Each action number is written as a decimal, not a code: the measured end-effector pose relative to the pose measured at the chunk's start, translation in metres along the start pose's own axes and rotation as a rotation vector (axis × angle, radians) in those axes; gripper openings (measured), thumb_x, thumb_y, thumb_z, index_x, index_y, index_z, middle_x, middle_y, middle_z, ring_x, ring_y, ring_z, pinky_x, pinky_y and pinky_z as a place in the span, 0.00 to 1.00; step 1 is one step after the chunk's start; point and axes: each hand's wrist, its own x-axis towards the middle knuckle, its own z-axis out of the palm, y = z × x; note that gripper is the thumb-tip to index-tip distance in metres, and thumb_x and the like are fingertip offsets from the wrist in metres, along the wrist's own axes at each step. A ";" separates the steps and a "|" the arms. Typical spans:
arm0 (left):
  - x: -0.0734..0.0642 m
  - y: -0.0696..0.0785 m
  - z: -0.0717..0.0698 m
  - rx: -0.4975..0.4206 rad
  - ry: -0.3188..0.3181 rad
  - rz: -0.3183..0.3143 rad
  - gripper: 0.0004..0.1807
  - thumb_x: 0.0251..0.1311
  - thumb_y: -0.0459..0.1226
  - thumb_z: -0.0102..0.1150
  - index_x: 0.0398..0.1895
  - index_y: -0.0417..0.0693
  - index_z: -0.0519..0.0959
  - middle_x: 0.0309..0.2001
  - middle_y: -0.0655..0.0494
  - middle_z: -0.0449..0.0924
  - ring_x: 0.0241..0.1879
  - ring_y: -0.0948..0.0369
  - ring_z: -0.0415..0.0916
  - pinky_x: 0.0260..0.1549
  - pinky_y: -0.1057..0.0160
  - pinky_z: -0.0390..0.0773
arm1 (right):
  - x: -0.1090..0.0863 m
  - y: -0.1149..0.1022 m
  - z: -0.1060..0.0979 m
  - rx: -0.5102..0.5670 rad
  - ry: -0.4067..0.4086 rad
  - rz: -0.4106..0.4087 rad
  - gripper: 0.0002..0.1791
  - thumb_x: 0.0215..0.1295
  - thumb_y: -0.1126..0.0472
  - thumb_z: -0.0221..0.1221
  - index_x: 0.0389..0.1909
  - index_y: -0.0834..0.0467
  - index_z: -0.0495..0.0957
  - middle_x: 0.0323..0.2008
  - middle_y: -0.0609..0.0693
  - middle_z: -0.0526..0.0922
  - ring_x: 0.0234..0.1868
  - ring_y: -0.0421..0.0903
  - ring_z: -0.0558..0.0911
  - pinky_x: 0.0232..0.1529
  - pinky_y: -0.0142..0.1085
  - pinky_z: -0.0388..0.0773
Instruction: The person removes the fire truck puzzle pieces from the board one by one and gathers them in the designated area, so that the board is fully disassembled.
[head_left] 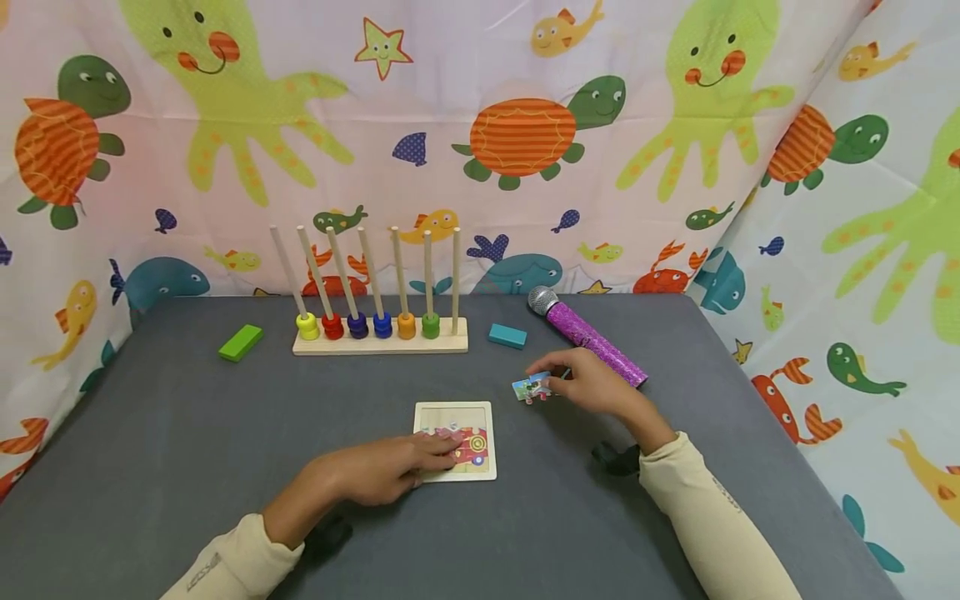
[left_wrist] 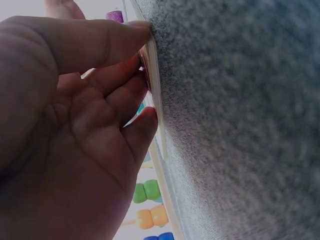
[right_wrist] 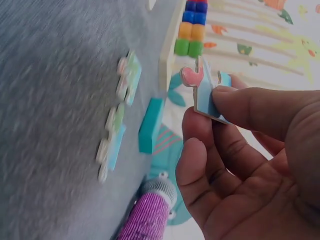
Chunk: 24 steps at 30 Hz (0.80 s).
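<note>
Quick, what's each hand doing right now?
Left hand: open, resting on the square, pale wooden puzzle tray.
Right hand: closed, pinching a small, flat, light-blue jigsaw piece with a pink knob.

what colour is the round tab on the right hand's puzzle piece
The round tab is pinkish red, clearest in the right wrist view.

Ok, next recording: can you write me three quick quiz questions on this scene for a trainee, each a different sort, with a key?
1. Multiple choice: what does the right hand pinch?
A) a crayon
B) a jigsaw piece
C) an abacus bead

2. True or false: the left hand touches the wooden puzzle tray.

3. Fill in: in the head view, the block between the bead abacus and the purple glittery microphone is coloured ____.

Key: 1. B; 2. true; 3. teal
</note>
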 end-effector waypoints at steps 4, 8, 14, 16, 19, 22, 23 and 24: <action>0.001 0.001 -0.001 -0.009 -0.006 -0.003 0.27 0.68 0.25 0.49 0.69 0.46 0.68 0.74 0.55 0.56 0.72 0.58 0.51 0.66 0.53 0.56 | -0.006 0.009 -0.004 0.007 -0.007 0.011 0.13 0.63 0.72 0.58 0.46 0.61 0.84 0.38 0.47 0.84 0.34 0.44 0.77 0.35 0.37 0.77; 0.001 0.000 -0.001 -0.018 -0.013 -0.005 0.27 0.67 0.24 0.48 0.69 0.46 0.68 0.74 0.55 0.56 0.73 0.58 0.50 0.66 0.53 0.56 | -0.011 0.015 -0.007 0.011 -0.006 0.011 0.14 0.63 0.73 0.57 0.46 0.62 0.84 0.39 0.50 0.85 0.34 0.44 0.77 0.35 0.37 0.76; 0.002 -0.002 -0.001 -0.028 -0.021 -0.017 0.27 0.68 0.25 0.49 0.70 0.48 0.68 0.74 0.58 0.54 0.73 0.61 0.49 0.67 0.55 0.55 | -0.014 0.022 -0.014 0.017 0.021 0.057 0.14 0.63 0.75 0.56 0.46 0.63 0.84 0.40 0.54 0.84 0.32 0.46 0.75 0.31 0.35 0.73; 0.002 -0.002 0.000 -0.031 -0.022 -0.022 0.27 0.68 0.25 0.49 0.70 0.49 0.68 0.74 0.59 0.54 0.73 0.62 0.49 0.67 0.55 0.55 | -0.015 0.025 -0.015 0.015 0.019 0.073 0.14 0.64 0.75 0.55 0.47 0.64 0.84 0.40 0.55 0.84 0.31 0.46 0.74 0.29 0.35 0.72; 0.002 -0.002 0.000 -0.029 -0.021 -0.026 0.28 0.68 0.25 0.49 0.70 0.49 0.68 0.74 0.59 0.54 0.73 0.62 0.49 0.67 0.55 0.55 | -0.017 0.030 -0.017 -0.006 0.020 0.080 0.14 0.64 0.75 0.56 0.47 0.66 0.83 0.41 0.55 0.84 0.30 0.45 0.74 0.29 0.34 0.71; 0.002 -0.002 0.000 -0.027 -0.021 -0.025 0.28 0.68 0.25 0.49 0.70 0.50 0.67 0.74 0.59 0.54 0.73 0.62 0.49 0.67 0.54 0.55 | -0.019 0.034 -0.019 -0.028 0.027 0.093 0.14 0.63 0.75 0.57 0.47 0.66 0.83 0.40 0.56 0.84 0.29 0.45 0.74 0.28 0.35 0.72; 0.002 -0.001 0.000 -0.024 -0.020 -0.024 0.28 0.68 0.25 0.48 0.71 0.50 0.67 0.74 0.59 0.54 0.73 0.62 0.49 0.67 0.54 0.55 | -0.019 0.035 -0.020 -0.040 0.027 0.099 0.14 0.63 0.75 0.57 0.47 0.65 0.83 0.40 0.55 0.84 0.29 0.45 0.74 0.28 0.35 0.72; 0.002 -0.001 0.000 -0.024 -0.021 -0.023 0.28 0.68 0.25 0.48 0.71 0.50 0.67 0.74 0.59 0.54 0.73 0.62 0.49 0.67 0.54 0.55 | -0.019 0.036 -0.020 -0.051 0.025 0.104 0.14 0.62 0.75 0.57 0.47 0.65 0.83 0.39 0.55 0.84 0.29 0.45 0.74 0.28 0.35 0.72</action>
